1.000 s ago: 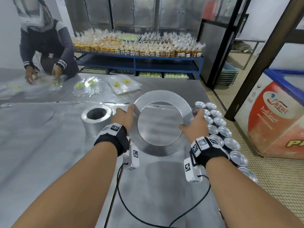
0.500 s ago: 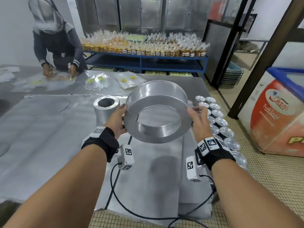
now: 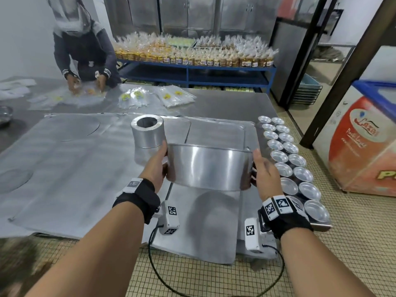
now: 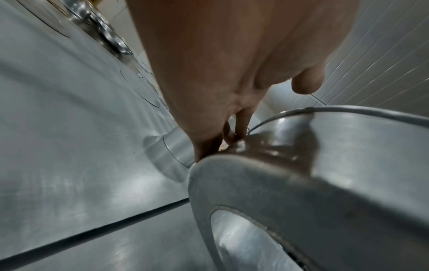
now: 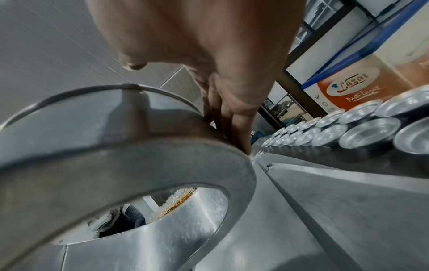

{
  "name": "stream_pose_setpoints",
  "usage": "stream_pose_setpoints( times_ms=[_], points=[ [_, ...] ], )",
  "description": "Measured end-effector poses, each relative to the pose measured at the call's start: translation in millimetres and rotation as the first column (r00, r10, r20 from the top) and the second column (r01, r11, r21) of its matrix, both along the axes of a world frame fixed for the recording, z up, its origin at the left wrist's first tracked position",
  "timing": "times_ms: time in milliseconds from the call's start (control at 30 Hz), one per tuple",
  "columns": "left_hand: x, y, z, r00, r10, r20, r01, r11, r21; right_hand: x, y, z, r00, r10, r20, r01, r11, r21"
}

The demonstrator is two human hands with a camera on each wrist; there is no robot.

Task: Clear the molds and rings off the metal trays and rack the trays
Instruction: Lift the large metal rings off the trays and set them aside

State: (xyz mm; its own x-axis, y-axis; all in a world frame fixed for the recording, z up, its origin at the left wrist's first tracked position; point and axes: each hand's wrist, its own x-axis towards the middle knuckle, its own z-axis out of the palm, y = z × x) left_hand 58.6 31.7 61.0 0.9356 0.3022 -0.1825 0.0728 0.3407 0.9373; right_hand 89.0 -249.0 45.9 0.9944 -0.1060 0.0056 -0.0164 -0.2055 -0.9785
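Steel table (image 3: 225, 103) fills the room's middle, overlaid with flat metal trays (image 3: 64, 168); behind it stands a blue shelf (image 3: 192, 69) of bagged goods, and a second person (image 3: 83, 50) sorts packets at the far corner. Lifted clear above the near tray is the big ring (image 3: 209, 168), tilted on edge so its outer wall faces the head camera. Left hand (image 3: 157, 168) and right hand (image 3: 264, 174) press against opposite sides of it, fingers mostly straight along the wall, thumbs near the upper rim; the wrist views show the fingertips against the metal.

Carrying it well likely means keeping even inward pressure, since smooth metal held by squeeze alone could slip, and setting it down off the trays. Just left of the ring stands a tall cylinder mold (image 3: 147, 133), close to the left knuckles, so a swing that way risks a knock. Right of the tray, two rows of small cups (image 3: 285, 155) line the table edge.
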Motion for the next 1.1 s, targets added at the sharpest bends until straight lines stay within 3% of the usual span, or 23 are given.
stream_pose_setpoints(
  times_ms=[233, 667, 1100],
  points=[
    [-15.6, 11.7, -42.7, 0.999, -0.045, -0.010, 0.045, 0.999, 0.007, -22.6, 8.9, -23.6, 0.989, -0.133, -0.063, 0.133, 0.991, -0.015],
    [-21.5, 27.3, -84.2, 0.978, -0.123, -0.167, 0.141, 0.985, 0.098, -41.5, 11.7, -55.4, 0.966, -0.160, -0.202, 0.110, 0.966, -0.235],
    [-16.4, 32.9, -99.8, 0.959, -0.167, -0.228, 0.199, 0.972, 0.127, -36.4, 18.2, -62.3, 0.959, -0.166, -0.229, 0.097, 0.954, -0.284]
  ],
)
